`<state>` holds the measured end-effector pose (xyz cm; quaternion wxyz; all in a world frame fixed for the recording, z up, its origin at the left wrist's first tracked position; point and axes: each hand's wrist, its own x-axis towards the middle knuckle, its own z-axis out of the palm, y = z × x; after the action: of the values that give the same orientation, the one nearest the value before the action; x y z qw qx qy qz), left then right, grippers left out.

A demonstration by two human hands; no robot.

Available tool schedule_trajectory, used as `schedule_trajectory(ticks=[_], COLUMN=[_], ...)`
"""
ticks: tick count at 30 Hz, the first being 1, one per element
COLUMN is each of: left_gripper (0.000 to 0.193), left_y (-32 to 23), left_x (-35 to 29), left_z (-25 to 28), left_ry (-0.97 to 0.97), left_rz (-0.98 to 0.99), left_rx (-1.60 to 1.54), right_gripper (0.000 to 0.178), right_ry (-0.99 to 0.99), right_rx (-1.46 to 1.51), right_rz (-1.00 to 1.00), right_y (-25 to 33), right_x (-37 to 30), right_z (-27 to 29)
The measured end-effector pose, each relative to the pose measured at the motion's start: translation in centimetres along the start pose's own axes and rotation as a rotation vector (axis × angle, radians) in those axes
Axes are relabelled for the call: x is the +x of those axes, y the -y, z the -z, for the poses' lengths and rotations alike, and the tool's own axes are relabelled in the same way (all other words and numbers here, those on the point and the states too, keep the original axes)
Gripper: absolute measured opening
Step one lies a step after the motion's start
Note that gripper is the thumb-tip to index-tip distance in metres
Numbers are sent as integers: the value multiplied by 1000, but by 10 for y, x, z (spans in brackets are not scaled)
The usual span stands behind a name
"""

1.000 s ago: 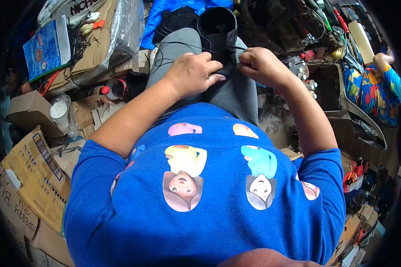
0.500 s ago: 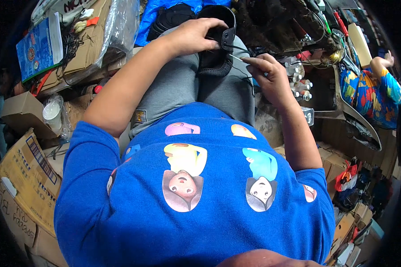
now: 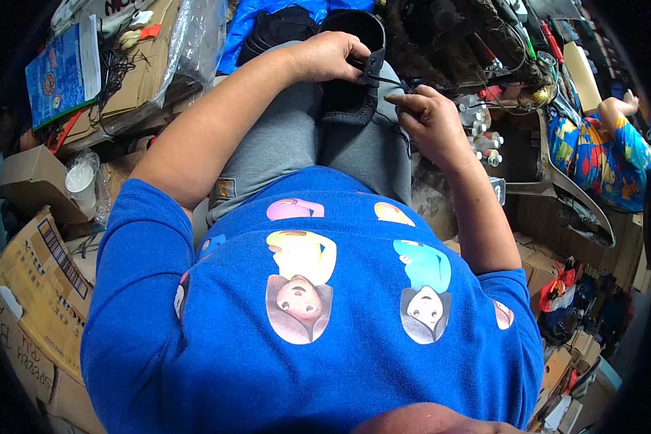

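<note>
In the head view, we see the left hand (image 3: 329,58) reaching over the black shoe (image 3: 349,116), its thumb and fingers clamped on the edge by the eyelets. The shoe lies across the lap, its padded lower end just below those fingers, on the grey trousers (image 3: 267,137). A black lace (image 3: 385,82) runs from the eyelets, beside the left fingertips, toward the right hand (image 3: 434,119). The right hand's index finger and thumb point at the shoe, the other fingers curled; we cannot tell whether they pinch a thread or a thin tool, as the tips are too small to read.

Beyond the left wrist, we find another black item (image 3: 278,32) on a blue plastic sheet (image 3: 233,54). Just past the right knuckles stand clear bottles (image 3: 488,141) with white caps. Well left of the left fingers, we see a blue book (image 3: 61,76); far right of the right fingers, another person's bright patterned sleeve (image 3: 635,145).
</note>
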<state>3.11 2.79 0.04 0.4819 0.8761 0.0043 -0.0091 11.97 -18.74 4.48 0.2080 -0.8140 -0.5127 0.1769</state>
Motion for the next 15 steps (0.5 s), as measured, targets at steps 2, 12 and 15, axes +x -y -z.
schedule_trajectory(ticks=[2, 12, 15], left_gripper=[26, 26, 26], left_y=[-1, 4, 3], left_x=[0, 13, 11], left_z=[1, -2, 3], left_ry=[11, 71, 104], left_rz=[-10, 6, -5], left_rx=[-7, -75, -59], right_gripper=[27, 26, 25], right_ry=[0, 4, 108], right_rx=[-50, -189, -54], right_rz=[2, 67, -25], right_y=[3, 7, 6], right_x=[0, 9, 17], right_z=[1, 6, 13])
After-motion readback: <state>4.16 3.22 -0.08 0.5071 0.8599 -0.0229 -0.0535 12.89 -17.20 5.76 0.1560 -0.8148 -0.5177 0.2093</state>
